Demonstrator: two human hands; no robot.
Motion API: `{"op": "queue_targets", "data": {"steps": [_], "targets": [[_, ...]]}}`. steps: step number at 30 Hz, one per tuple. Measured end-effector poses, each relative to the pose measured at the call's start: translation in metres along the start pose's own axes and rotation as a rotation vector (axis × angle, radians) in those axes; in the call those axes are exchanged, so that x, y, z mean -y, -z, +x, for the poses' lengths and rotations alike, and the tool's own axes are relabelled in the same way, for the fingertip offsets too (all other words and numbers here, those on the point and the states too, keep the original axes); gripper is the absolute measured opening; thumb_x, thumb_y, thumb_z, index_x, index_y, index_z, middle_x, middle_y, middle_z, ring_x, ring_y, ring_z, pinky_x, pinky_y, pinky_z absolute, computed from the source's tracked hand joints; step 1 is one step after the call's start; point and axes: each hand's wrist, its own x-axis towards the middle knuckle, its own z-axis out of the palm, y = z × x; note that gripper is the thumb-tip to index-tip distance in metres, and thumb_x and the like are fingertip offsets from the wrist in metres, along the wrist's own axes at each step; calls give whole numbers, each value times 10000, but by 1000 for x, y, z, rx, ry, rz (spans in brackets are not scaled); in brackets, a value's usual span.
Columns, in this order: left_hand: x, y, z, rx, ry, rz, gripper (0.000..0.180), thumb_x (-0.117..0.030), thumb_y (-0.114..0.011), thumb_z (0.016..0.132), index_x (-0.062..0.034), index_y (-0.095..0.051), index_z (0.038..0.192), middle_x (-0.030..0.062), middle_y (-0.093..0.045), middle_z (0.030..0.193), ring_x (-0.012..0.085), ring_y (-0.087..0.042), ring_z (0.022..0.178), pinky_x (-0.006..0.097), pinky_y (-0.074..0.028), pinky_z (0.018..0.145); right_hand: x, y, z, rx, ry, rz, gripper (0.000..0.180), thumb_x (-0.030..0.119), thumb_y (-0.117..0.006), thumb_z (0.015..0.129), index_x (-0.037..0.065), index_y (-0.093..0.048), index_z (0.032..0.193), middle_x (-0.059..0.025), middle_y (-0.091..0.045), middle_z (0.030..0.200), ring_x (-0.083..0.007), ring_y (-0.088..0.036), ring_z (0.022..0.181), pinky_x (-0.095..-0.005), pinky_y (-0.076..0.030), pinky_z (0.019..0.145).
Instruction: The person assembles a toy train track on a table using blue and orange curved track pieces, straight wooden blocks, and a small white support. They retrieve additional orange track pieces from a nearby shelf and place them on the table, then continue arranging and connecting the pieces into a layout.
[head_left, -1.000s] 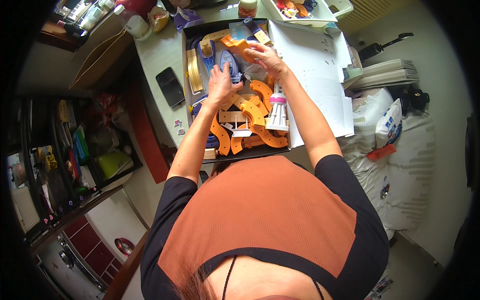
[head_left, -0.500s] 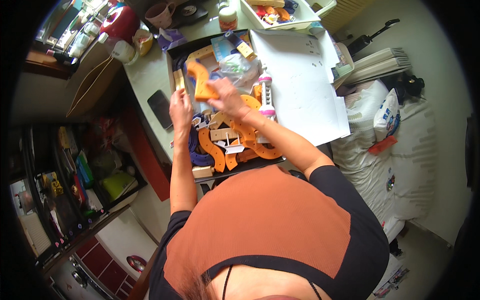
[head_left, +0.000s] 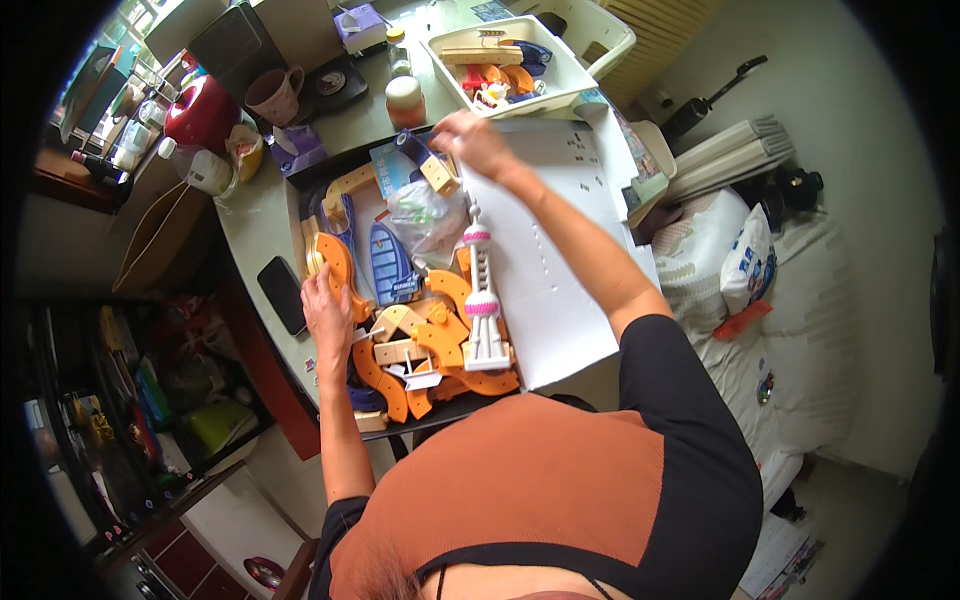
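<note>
A shallow black-edged box (head_left: 375, 425) holds wooden toy track parts. At its left side my left hand (head_left: 328, 318) grips the lower part of an orange curved track piece (head_left: 338, 262), beside a pale wooden piece (head_left: 314, 245). My right hand (head_left: 478, 148) is raised over the box's far right corner, fingers bent and apart, with nothing visible in them. Just left of it lies a blue-and-wood block (head_left: 436, 172). A clear plastic bag (head_left: 428, 218), a blue ribbed piece (head_left: 391, 262) and a white-and-pink toy tower (head_left: 482, 302) lie in the box.
Beyond the box stands a white tray (head_left: 545, 108) with more toy parts. The white open lid (head_left: 550, 280) lies to the right. A black phone (head_left: 282, 296) rests left of the box. A jar (head_left: 405, 102), a mug (head_left: 273, 97) and a purple pack (head_left: 297, 150) stand behind.
The orange curved track piece has gone from my right hand down to the box's left side, under my left hand. My right hand has moved away, far and right. The view has shifted.
</note>
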Motion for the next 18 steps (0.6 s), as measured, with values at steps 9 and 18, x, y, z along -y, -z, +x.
{"op": "queue_targets", "data": {"steps": [9,18], "targets": [[-9,5,-17,11,114,-150,370,-108,-542,1020,-17,-533,1379,173,-523,1312,346,-552,1200,407,-445,1043,-247,67,92,-43,-720,-550,293,180,-646,856,61,-702,1118,-180,-678,1197,-366,-635,1140,-446,-516,1011],[-10,0,-20,-14,118,-133,357,-125,-526,1027,-9,-540,1365,165,-527,1325,338,-544,1218,401,-429,1061,-321,71,116,55,-513,-459,317,180,-597,863,133,-714,1153,-130,-694,1191,-333,-648,1122,-423,-514,1000]]}}
